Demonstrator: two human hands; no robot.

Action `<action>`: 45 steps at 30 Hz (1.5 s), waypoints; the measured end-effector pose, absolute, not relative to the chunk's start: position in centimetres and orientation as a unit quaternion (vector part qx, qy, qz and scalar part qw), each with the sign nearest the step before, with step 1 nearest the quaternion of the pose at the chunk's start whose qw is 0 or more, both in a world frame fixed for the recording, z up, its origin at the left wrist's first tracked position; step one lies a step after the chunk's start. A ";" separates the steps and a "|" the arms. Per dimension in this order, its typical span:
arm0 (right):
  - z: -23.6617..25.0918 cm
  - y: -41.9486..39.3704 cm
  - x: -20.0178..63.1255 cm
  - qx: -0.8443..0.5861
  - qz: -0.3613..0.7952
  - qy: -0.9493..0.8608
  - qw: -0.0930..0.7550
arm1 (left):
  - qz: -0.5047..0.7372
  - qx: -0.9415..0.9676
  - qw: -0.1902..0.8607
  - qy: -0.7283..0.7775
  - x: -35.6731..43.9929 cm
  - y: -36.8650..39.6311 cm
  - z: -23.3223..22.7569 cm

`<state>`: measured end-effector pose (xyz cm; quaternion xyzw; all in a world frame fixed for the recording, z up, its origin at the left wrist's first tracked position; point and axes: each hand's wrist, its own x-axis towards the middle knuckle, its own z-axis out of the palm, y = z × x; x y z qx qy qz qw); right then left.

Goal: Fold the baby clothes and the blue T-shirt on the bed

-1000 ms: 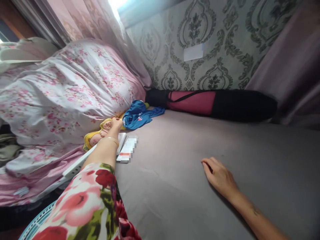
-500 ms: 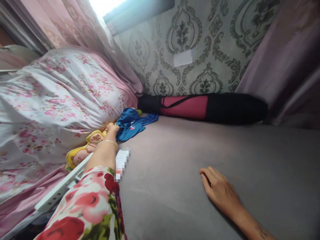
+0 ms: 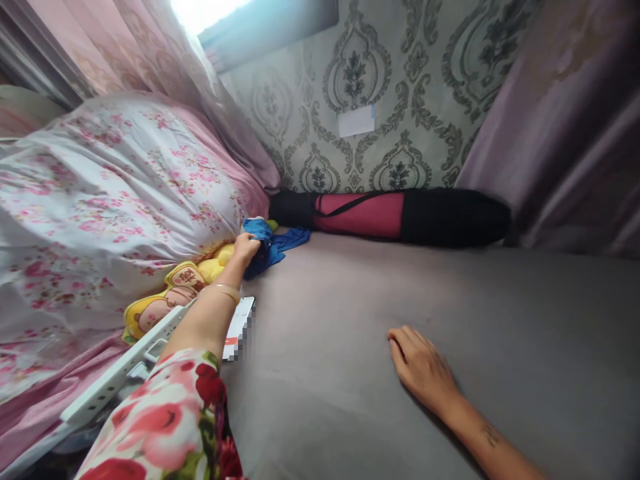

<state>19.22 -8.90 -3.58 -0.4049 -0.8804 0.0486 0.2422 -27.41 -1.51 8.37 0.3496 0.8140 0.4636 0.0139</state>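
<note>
My left hand (image 3: 248, 247) is stretched far forward, its fingers closed on a crumpled blue garment (image 3: 265, 253). The garment lies against the floral bedding, with one end spread to the right on the grey sheet (image 3: 325, 320). My right hand (image 3: 419, 365) rests palm down on that sheet, fingers lightly bent and holding nothing. Beside my left forearm a phone (image 3: 241, 327) lies on the sheet, partly covered by the arm and blurred out. Yellow plush toys (image 3: 163, 303) sit left of the forearm.
A long black and red bag (image 3: 360, 215) lies along the patterned wall. Floral bedding (image 3: 115, 180) is heaped at the left. A white slotted rail (image 3: 115, 373) runs beside my left arm. Purple curtains (image 3: 560, 147) hang at the right.
My left hand has shifted from the garment's left edge to the right and slightly up, onto it. The garment is bunched more and its logo no longer shows. The view has shifted slightly.
</note>
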 end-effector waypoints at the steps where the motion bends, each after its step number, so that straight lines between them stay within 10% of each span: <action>1: -3.5 -8.9 19.2 -0.405 0.048 -0.881 0.239 | 0.454 0.366 0.002 0.812 -26.7 -1.6 8.3; 13: -2.8 -9.1 19.3 -0.425 0.144 -0.857 0.253 | 0.327 0.702 -0.287 0.564 -13.2 -3.5 11.5; 24: 5.8 -8.8 23.6 -0.404 0.279 -0.664 0.564 | 0.472 0.683 -0.436 0.346 -4.1 -9.4 19.4; 32: 7.4 -10.4 24.1 -0.241 0.766 -0.523 0.286 | 0.531 0.688 -0.405 0.284 -1.0 -8.7 20.0; 37: 6.9 -11.8 22.2 -0.186 0.868 -0.412 0.205 | 0.540 0.706 -0.330 0.318 0.8 -7.4 17.2; 45: 8.6 -9.2 24.9 -0.323 0.653 -0.437 0.528 | 0.540 0.691 -0.244 0.415 2.7 -6.6 13.2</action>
